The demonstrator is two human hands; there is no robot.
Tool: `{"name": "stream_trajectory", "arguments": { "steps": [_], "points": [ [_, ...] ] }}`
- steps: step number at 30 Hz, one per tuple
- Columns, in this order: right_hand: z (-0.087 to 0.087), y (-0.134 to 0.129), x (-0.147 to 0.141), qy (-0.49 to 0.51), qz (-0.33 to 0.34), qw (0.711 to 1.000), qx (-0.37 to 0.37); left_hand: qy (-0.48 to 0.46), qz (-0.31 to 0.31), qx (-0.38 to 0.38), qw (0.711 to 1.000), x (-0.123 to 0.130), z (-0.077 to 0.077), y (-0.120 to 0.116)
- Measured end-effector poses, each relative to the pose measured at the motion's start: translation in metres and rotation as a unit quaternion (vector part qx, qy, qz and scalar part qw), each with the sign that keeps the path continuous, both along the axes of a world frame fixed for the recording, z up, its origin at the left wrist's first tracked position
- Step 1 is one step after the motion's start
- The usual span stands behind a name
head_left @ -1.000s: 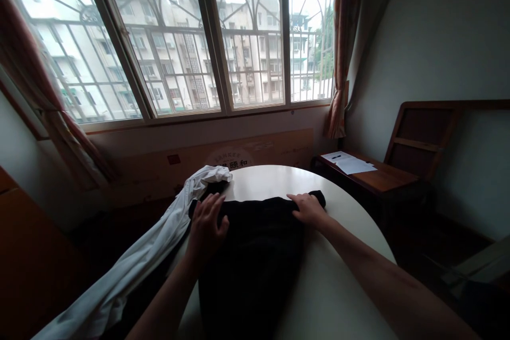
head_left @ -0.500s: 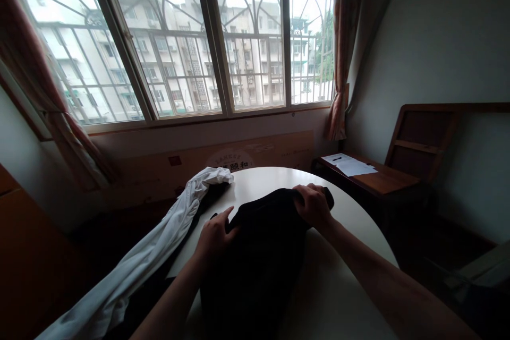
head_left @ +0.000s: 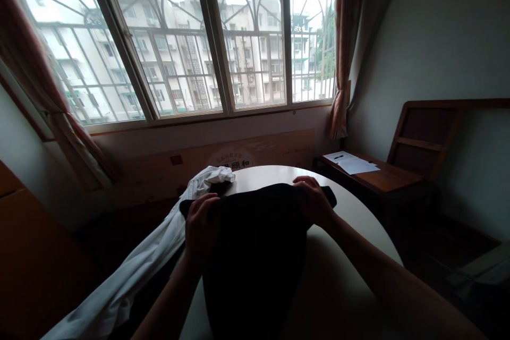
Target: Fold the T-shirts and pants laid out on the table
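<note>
A black garment [head_left: 255,255] lies over the round white table [head_left: 358,223], its far edge stretched between my two hands. My left hand [head_left: 202,223] is closed on the garment's upper left part, and a dark end of cloth sticks out beyond it. On the upper right part, my right hand [head_left: 314,201] grips the cloth with bent fingers, with another dark end showing past it. A white garment [head_left: 159,239] runs along the table's left side, bunched at its far end, with dark cloth beside it.
Beyond the table, a printed cardboard panel [head_left: 271,151] leans below the barred window. To the right, a low wooden table [head_left: 394,178] bears white papers [head_left: 353,163]. Curtains [head_left: 340,79] hang at both window sides. An orange-brown cabinet [head_left: 24,244] stands at the left.
My left hand has moved left and a little up, from a spread pose to a grip on the black garment, whose far edge is now wider and straighter. My right hand has barely moved.
</note>
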State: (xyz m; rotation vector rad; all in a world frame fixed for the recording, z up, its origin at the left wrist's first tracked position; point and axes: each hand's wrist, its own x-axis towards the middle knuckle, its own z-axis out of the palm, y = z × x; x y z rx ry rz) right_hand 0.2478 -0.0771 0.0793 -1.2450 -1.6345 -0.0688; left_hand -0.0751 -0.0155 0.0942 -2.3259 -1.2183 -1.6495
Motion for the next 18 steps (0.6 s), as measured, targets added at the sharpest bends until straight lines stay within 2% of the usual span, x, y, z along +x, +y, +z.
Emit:
{"name": "stream_trajectory", "arguments": {
  "steps": [3, 5, 7, 10, 12, 14, 16, 18],
  "points": [
    [0.018, -0.005, -0.011, 0.064, 0.158, 0.985, -0.006, -0.045, -0.013, -0.07, 0.996, 0.01, 0.021, -0.007],
    [0.035, -0.008, -0.021, 0.06, 0.254, 0.965, -0.032, -0.044, -0.044, -0.091, 0.994, 0.021, 0.043, -0.012],
    [0.057, -0.01, -0.032, 0.032, 0.335, 0.94, -0.064, -0.019, -0.096, -0.095, 0.991, 0.034, 0.071, -0.016],
    [0.101, -0.01, -0.045, 0.0, 0.433, 0.897, -0.089, 0.026, -0.182, -0.11, 0.977, 0.053, 0.12, -0.02],
    [0.134, -0.009, -0.048, -0.004, 0.485, 0.869, -0.098, 0.049, -0.223, -0.103, 0.968, 0.065, 0.155, -0.024],
    [0.169, -0.01, -0.046, 0.019, 0.516, 0.848, -0.121, 0.071, -0.229, -0.068, 0.968, 0.075, 0.191, -0.029],
    [0.201, -0.014, -0.041, 0.061, 0.519, 0.838, -0.158, 0.085, -0.209, -0.019, 0.974, 0.084, 0.226, -0.037],
    [0.226, -0.02, -0.034, 0.117, 0.503, 0.836, -0.185, 0.088, -0.196, 0.021, 0.976, 0.09, 0.259, -0.045]
  ]
}}
